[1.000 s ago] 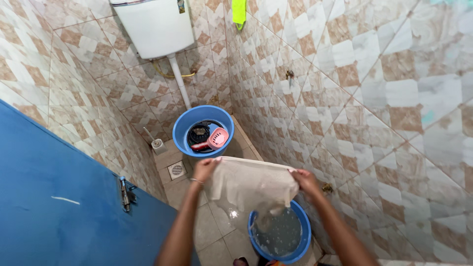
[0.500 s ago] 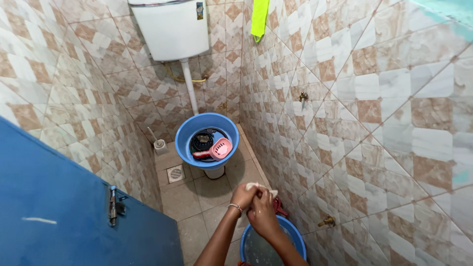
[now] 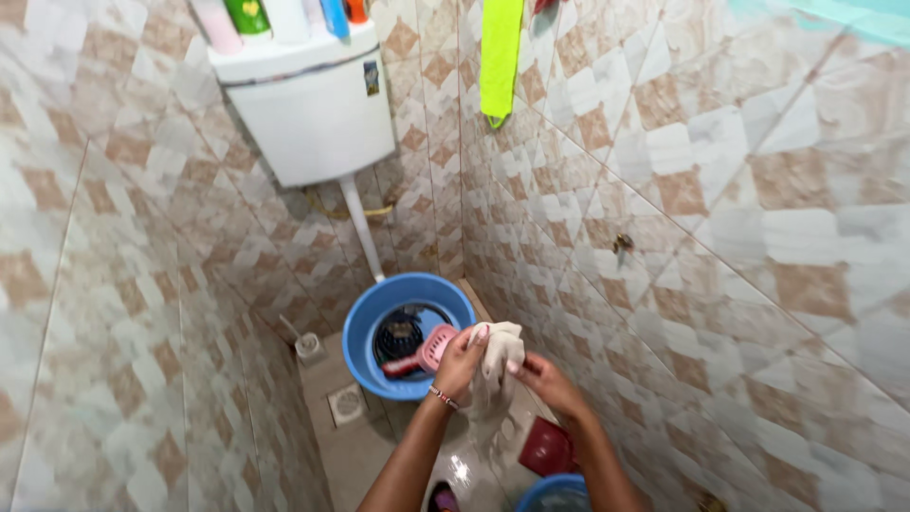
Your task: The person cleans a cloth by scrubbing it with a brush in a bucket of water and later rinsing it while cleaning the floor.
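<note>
While the left hand (image 3: 462, 360) grips the bunched cream cloth (image 3: 495, 365) near its top, the right hand (image 3: 545, 377) clasps it lower — both fists closed, beside the blue basin's (image 3: 370, 318) rim.

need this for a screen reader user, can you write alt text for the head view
Two bare hands, left hand and right hand, grip a bunched pale cloth in a small tiled bathroom. Just beyond sits a blue basin holding a pink scoop, under a white cistern, with a yellow-green cloth hanging on the wall.

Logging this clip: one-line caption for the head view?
Both hands, left hand and right hand, grip a bunched cream cloth above a tiled bathroom floor.
</note>
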